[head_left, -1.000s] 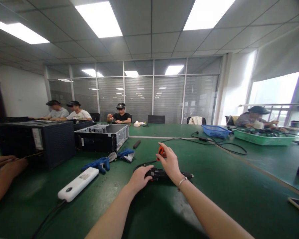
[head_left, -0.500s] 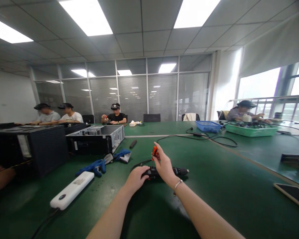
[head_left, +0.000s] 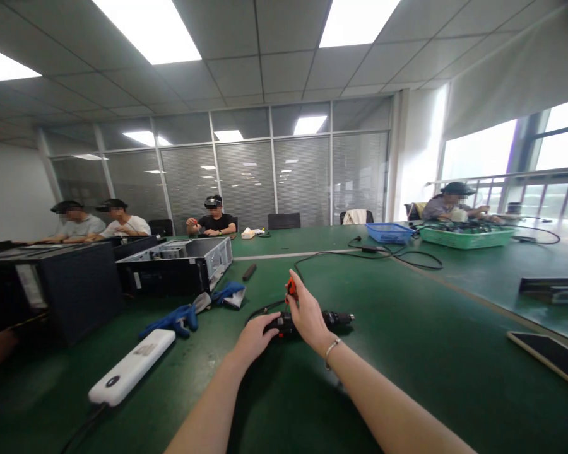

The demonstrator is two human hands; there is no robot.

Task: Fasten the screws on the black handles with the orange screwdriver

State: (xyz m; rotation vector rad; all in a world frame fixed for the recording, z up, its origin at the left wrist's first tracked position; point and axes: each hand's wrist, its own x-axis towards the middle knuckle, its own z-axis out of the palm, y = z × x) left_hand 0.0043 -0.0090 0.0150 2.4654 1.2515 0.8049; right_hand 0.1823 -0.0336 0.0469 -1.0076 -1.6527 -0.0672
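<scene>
A black corded power tool (head_left: 338,318) with a metal tip lies on its side on the green table, tip to the right. My left hand (head_left: 252,340) is closed around its left end, holding it against the table. Above its middle, my right hand (head_left: 307,317) grips the orange handle of a screwdriver (head_left: 291,289). The screwdriver stands nearly upright with its thin shaft down on the tool's body. Where the tip meets the tool is too small to make out, and my right hand covers part of the body.
A white power strip (head_left: 133,367), blue gloves (head_left: 182,318) and an open computer case (head_left: 165,274) are on the left. A black cable (head_left: 331,253) runs behind my hands toward a blue basket (head_left: 389,233) and a green tray (head_left: 468,236). Several co-workers sit around the table.
The whole view has shifted a little, so things sit slightly further left. Both hands keep the same holds on the power tool and the screwdriver.
</scene>
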